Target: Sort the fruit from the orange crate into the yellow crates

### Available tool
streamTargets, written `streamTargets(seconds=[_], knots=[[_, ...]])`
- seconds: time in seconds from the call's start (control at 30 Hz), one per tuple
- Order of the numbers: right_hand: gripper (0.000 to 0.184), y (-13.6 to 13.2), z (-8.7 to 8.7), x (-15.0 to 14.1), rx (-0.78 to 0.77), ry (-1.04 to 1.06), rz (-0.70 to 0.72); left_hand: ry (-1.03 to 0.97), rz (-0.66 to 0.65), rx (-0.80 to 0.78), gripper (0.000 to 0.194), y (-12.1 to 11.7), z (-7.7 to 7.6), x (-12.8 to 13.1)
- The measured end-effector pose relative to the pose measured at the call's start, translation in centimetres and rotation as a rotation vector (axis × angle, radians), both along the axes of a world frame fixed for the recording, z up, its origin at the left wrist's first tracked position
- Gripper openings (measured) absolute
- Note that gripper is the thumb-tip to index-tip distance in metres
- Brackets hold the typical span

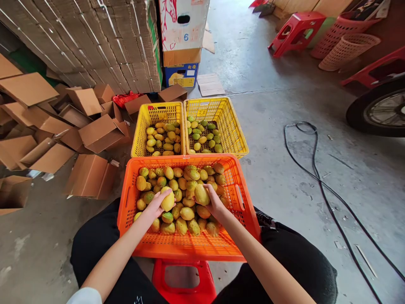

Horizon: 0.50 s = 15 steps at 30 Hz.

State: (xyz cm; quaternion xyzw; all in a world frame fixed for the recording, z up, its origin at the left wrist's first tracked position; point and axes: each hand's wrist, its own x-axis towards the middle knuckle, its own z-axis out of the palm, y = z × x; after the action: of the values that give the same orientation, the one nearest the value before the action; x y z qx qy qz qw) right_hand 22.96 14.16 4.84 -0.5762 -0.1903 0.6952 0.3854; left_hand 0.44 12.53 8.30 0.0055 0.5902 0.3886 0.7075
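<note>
My left hand [157, 205] is closed around a yellow oval fruit [167, 199] with a smooth-looking skin. In my right hand [215, 202] is another yellow-green oval fruit [201, 195], its right end covered by my fingers. Both hands are held apart over an orange plastic crate [190, 250], which sits between my knees. Inside it lie many similar fruits [187, 213], yellow to green, some with wrinkled or mottled skin. Their exact kind is unclear. Behind the orange crate stand two yellow crates, the left [136, 139] and the right [236, 131], each with more such fruit at the bottom.
A red stool [207, 280] shows below the orange crate. Open cardboard boxes [91, 175] lie scattered at left, before stacked flattened cardboard [82, 42]. Printed boxes [183, 31] stand behind the crates. At right are a black cable [319, 181], a wheel [384, 112] and another red stool [295, 31].
</note>
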Motion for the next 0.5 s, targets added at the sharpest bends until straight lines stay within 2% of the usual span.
streamTargets(seconds=[0.1,0.3,0.4,0.5], knots=[[0.03,0.0,0.8,-0.2,-0.018,0.029,0.015,0.023,0.015,0.021,0.032,-0.2,-0.4,-0.1],[0.045,-0.1,1.5,-0.7,-0.031,-0.007,0.039,0.061,0.079,-0.024,0.014,0.2,-0.2,-0.2],[0.05,-0.1,1.3,-0.7,-0.023,-0.041,0.038,0.04,0.024,0.024,0.02,0.1,0.1,0.0],[0.043,-0.1,1.1,-0.6,0.017,-0.073,0.041,0.049,-0.027,0.052,0.028,0.0,0.3,0.0]])
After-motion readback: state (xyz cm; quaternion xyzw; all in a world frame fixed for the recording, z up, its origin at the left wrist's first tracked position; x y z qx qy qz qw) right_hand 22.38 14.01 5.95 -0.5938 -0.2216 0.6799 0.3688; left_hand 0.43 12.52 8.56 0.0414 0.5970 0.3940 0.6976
